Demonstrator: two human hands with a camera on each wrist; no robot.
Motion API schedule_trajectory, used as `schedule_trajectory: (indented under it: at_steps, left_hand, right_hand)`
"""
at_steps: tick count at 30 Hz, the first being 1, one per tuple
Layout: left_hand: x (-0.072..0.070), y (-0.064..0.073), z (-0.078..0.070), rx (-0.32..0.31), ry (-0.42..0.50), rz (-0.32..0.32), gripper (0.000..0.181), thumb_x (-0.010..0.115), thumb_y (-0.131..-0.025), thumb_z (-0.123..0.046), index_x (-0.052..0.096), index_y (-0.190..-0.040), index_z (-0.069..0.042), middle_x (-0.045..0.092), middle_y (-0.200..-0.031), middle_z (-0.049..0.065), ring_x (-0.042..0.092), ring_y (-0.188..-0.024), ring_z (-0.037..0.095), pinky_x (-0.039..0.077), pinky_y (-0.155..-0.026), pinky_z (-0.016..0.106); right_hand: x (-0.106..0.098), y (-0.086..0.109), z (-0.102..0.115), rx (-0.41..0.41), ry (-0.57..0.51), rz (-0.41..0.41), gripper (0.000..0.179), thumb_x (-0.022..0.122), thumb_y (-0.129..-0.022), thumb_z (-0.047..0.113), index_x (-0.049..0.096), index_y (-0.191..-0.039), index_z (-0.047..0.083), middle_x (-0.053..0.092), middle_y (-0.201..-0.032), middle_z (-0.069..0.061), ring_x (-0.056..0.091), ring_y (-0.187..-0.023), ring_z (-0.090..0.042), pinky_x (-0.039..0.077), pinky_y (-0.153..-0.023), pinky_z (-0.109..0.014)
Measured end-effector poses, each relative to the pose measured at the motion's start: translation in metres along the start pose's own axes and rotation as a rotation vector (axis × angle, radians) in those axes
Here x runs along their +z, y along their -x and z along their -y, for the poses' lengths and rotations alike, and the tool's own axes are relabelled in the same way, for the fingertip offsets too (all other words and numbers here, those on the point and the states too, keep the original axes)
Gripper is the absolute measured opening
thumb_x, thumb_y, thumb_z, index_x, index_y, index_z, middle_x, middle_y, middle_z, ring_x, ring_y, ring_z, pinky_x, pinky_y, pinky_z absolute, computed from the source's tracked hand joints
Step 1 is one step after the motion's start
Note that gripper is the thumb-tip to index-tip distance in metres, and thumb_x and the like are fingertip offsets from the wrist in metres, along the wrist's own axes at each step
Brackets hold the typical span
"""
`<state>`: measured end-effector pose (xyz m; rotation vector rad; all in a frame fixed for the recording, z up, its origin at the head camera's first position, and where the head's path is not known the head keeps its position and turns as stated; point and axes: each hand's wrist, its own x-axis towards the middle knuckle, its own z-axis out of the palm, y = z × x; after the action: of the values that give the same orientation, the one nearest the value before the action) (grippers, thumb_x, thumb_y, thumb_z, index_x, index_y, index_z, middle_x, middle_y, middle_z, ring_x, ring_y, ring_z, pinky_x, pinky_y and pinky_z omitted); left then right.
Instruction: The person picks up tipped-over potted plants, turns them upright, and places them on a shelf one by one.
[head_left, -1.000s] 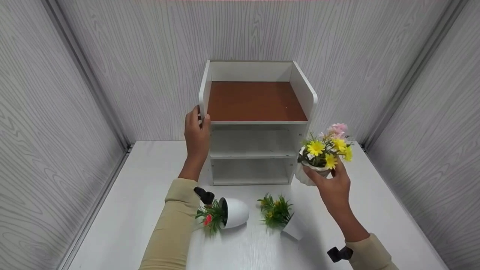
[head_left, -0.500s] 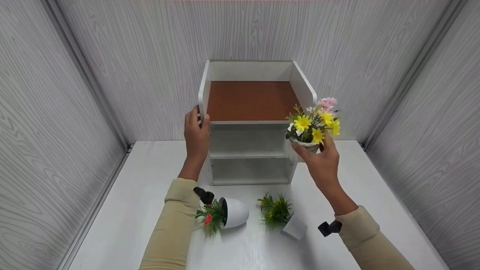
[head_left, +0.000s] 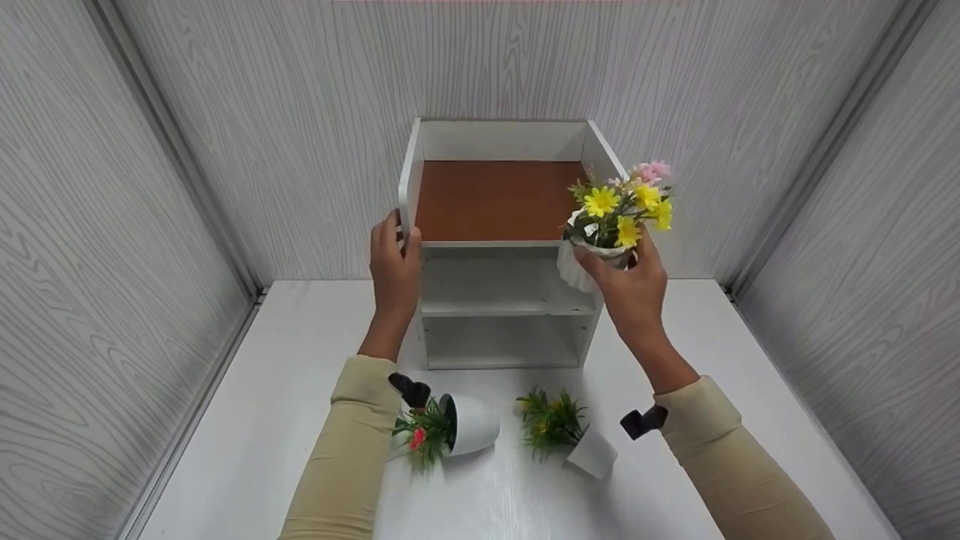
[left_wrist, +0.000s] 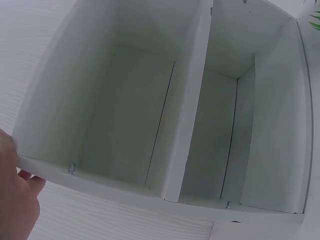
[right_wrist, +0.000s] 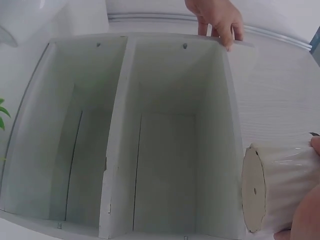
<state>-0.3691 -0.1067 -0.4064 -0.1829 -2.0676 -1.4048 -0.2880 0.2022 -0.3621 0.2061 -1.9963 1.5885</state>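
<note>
A small white shelf unit [head_left: 499, 199] with a brown top board stands against the back wall. My left hand [head_left: 395, 270] grips its left side panel near the front corner, thumb in front and fingers on the outer face. In my right hand [head_left: 630, 289] is a white ribbed flowerpot [head_left: 576, 268] with yellow and pink artificial flowers, pinched near the rim. The pot overlaps the right front corner of the unit in the head view. From the right wrist, the flowerpot's flat base [right_wrist: 255, 190] shows close to the top board's edge.
On the white table [head_left: 300, 337], a rounded white pot [head_left: 476, 425] with red flowers lies on its side before the unit. Right of it lies a smaller white pot [head_left: 594, 452] with yellow-green foliage. Two open compartments [head_left: 502, 341] face forward under the top board. Grey walls surround the table.
My right hand has raised the flowerpot from beside the shelf unit's lower right, moving up and left to the height of the top board. My left hand has stayed on the side panel.
</note>
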Motion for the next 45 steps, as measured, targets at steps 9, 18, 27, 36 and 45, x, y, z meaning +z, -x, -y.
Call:
schedule_trajectory:
  at_steps: [9, 18, 27, 36, 45]
  left_hand:
    - [0.0, 0.0, -0.001, 0.0, 0.003, -0.005, 0.051, 0.047, -0.107, -0.035, 0.039, -0.152, -0.012, 0.049, -0.139, 0.008, 0.055, -0.128, 0.02, 0.052, -0.102, 0.039]
    - [-0.001, 0.002, -0.003, 0.005, 0.016, 0.002, 0.052, 0.046, -0.107, -0.036, 0.039, -0.153, -0.012, 0.047, -0.139, 0.008, 0.053, -0.129, 0.02, 0.052, -0.103, 0.039]
    - [-0.001, 0.002, -0.003, 0.015, 0.031, -0.005, 0.052, 0.045, -0.108, -0.036, 0.039, -0.152, -0.01, 0.047, -0.139, 0.008, 0.054, -0.127, 0.02, 0.052, -0.102, 0.039]
    - [0.0, -0.001, 0.0, 0.013, 0.025, -0.01, 0.051, 0.045, -0.108, -0.035, 0.04, -0.152, -0.01, 0.048, -0.138, 0.008, 0.054, -0.128, 0.021, 0.052, -0.103, 0.041]
    - [0.0, 0.001, 0.001, 0.006, 0.015, -0.006, 0.051, 0.045, -0.107, -0.035, 0.039, -0.152, -0.011, 0.048, -0.139, 0.008, 0.053, -0.129, 0.021, 0.052, -0.104, 0.04]
  right_hand:
    - [0.006, -0.011, 0.004, 0.002, 0.0, -0.011, 0.078, 0.086, -0.08, 0.038, 0.048, -0.147, 0.024, 0.057, -0.141, 0.001, 0.056, -0.131, -0.014, 0.052, -0.102, -0.036]
    - [0.018, -0.022, 0.021, 0.047, 0.007, -0.04, 0.078, 0.083, -0.084, 0.027, 0.043, -0.15, 0.016, 0.054, -0.144, -0.006, 0.055, -0.13, -0.017, 0.051, -0.104, -0.038]
    - [0.03, -0.04, 0.003, 0.043, -0.002, -0.07, 0.083, 0.084, -0.083, 0.031, 0.04, -0.153, 0.018, 0.055, -0.143, -0.003, 0.057, -0.125, -0.014, 0.052, -0.101, -0.035]
    - [0.041, -0.052, -0.002, 0.064, 0.025, -0.087, 0.097, 0.082, -0.082, 0.044, 0.03, -0.159, 0.019, 0.052, -0.147, -0.005, 0.056, -0.128, -0.011, 0.052, -0.101, -0.03]
    - [0.05, -0.065, -0.007, 0.121, 0.064, -0.116, 0.093, 0.08, -0.084, 0.047, 0.031, -0.159, 0.02, 0.053, -0.146, -0.005, 0.055, -0.128, -0.011, 0.051, -0.099, -0.032]
